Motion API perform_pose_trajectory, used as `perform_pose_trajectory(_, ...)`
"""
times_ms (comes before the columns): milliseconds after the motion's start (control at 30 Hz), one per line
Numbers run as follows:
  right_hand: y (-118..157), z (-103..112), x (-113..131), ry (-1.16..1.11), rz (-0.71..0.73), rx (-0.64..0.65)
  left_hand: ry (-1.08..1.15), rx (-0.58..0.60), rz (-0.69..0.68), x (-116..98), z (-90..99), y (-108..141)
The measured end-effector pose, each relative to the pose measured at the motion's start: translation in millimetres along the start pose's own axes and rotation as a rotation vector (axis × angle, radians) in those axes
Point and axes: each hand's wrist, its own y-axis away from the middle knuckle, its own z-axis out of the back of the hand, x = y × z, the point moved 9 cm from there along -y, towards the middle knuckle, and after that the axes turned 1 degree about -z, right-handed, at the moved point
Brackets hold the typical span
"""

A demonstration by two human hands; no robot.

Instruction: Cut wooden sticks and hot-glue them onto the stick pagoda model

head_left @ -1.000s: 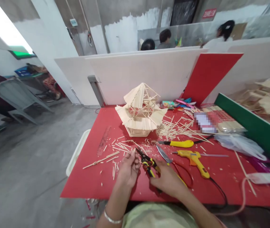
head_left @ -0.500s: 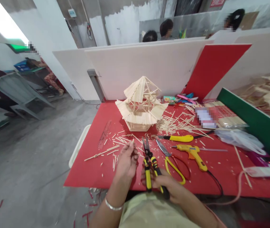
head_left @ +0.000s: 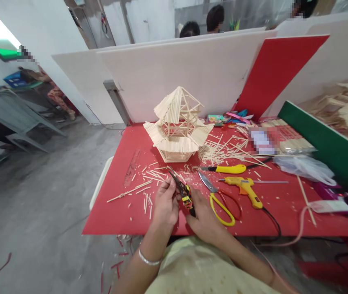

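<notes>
Left hand (head_left: 165,206) (head view): fingers drawn together beside the jaws of the pliers (head_left: 183,191); what they pinch, if anything, cannot be made out.
Right hand (head_left: 203,215): wrapped round the pliers' handles.
Pliers position: between both hands, above near part of red tabletop (head_left: 109,220); tips point away from wearer, slightly left.
Stick pagoda (head_left: 178,143): upright on tabletop beyond the hands, apart from them; upper roof covered at left, bare lattice at right.
Loose sticks (head_left: 222,152): tangled heap just right of pagoda.
Scissors (head_left: 213,190): near right hand, red and yellow handles.
Glue gun (head_left: 245,186): yellow, lying right of scissors.
Ruler (head_left: 132,167): clear, flat, left of pagoda.
</notes>
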Motion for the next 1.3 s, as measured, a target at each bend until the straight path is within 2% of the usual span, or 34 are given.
perform_pose_trajectory(167, -0.4, 5.1, 0.9, -0.015, -0.023, 0.017, -0.153, 0.048, -0.068, -11.5, -4.1, -0.7)
perform_pose_trajectory(333, 1.4, 5.4, 0.5, 0.001, -0.051, 0.041, -0.582, 0.160, -0.319, -39.5, -6.4, -1.8)
perform_pose_trajectory(433, 2.5, 2.0, 0.4, 0.012, -0.062, 0.058, -0.728, 0.152, -0.421, -46.7, -3.1, 0.6)
perform_pose_trajectory(767, 9.6, -4.6, 1.9, -0.010, -0.087, 0.122, -0.695, 0.129, -0.432, -40.3, -5.1, 6.8)
perform_pose_trajectory(1100, 7.8, -8.2, 8.2, -0.132, -0.040, 0.072, -0.686, 0.113, -0.428, -38.5, -1.9, 8.9)
perform_pose_trajectory(1300, 15.0, -18.3, 5.5, -0.247, -0.096, 0.059, -0.752, 0.142, -0.471, -32.7, -1.3, 15.6)
